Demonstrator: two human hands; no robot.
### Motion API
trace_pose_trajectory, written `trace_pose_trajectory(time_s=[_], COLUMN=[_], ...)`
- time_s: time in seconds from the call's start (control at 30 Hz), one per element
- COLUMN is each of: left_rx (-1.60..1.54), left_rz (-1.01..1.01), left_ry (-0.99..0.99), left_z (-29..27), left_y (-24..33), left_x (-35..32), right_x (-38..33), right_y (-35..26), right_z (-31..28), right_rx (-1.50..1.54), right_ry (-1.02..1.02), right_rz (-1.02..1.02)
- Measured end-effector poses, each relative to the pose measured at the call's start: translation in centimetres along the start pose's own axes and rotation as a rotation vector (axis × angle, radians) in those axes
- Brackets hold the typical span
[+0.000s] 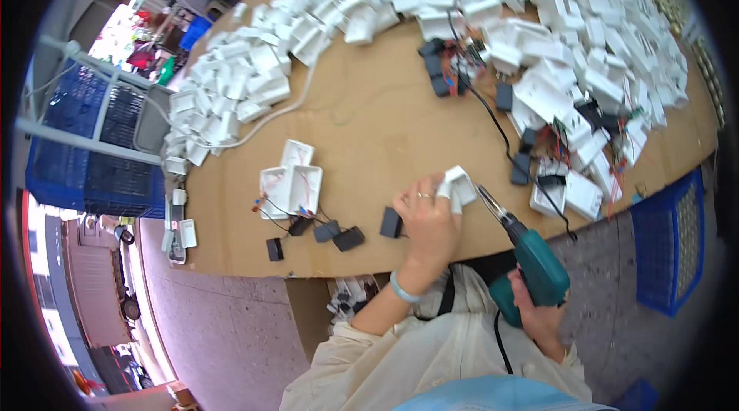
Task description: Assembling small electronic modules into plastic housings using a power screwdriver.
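Near the front edge of the table, my left hand (431, 218) grips a small white plastic housing (463, 186), its fingers closed round the left side. A black block (391, 222) lies just left of that hand. My right hand (541, 317) is wrapped round the handle of a teal corded power drill (539, 265), beyond the table edge. Its slim silver tip (488, 199) points up and left, close beside the housing; I cannot tell whether they touch. Farther left lie white open housings (295, 184) with thin wires and several black blocks (348, 238).
Heaps of white housings (254, 76) curve along the far side of the brown table (369, 118). Wired circuit parts (458, 65) and black blocks (520, 168) sit at the right. A black cable (493, 118) crosses there. Blue crates (670, 242) stand beside the table.
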State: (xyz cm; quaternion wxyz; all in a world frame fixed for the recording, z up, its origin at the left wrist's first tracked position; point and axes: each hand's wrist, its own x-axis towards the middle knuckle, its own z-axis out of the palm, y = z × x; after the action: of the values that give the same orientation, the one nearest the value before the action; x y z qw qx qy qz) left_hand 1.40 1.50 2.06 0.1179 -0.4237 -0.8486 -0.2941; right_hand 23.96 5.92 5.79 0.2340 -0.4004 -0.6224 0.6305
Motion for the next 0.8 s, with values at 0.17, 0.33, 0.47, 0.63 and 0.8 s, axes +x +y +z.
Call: trace_pose_trajectory(time_s=[0.17, 0.33, 0.47, 0.63, 0.8], left_rx=[-0.035, -0.075, -0.038, -0.06, -0.028], left_rz=[-0.01, -0.01, -0.033, -0.049, 0.003], left_ry=[0.066, 0.032, -0.083, 0.009, 0.065], left_z=[-0.4, 0.4, -0.8, -0.3, 0.1], left_y=[0.0, -0.3, -0.4, -0.3, -0.1], left_x=[-0.1, -0.2, 0.4, 0.6, 0.6], right_x=[-0.6, -0.1, 0.0, 1.5, 2.2], right_y=[1.3, 1.3, 1.6, 0.2, 0.4], right_z=[-0.4, -0.3, 0.0, 0.3, 0.9], right_rx=[0.033, 0.016, 0.015, -0.062, -0.098], right_ry=[0.017, 0.0, -0.02, -0.041, -0.05], right_rz=[-0.091, -0.055, -0.122, -0.103, -0.189])
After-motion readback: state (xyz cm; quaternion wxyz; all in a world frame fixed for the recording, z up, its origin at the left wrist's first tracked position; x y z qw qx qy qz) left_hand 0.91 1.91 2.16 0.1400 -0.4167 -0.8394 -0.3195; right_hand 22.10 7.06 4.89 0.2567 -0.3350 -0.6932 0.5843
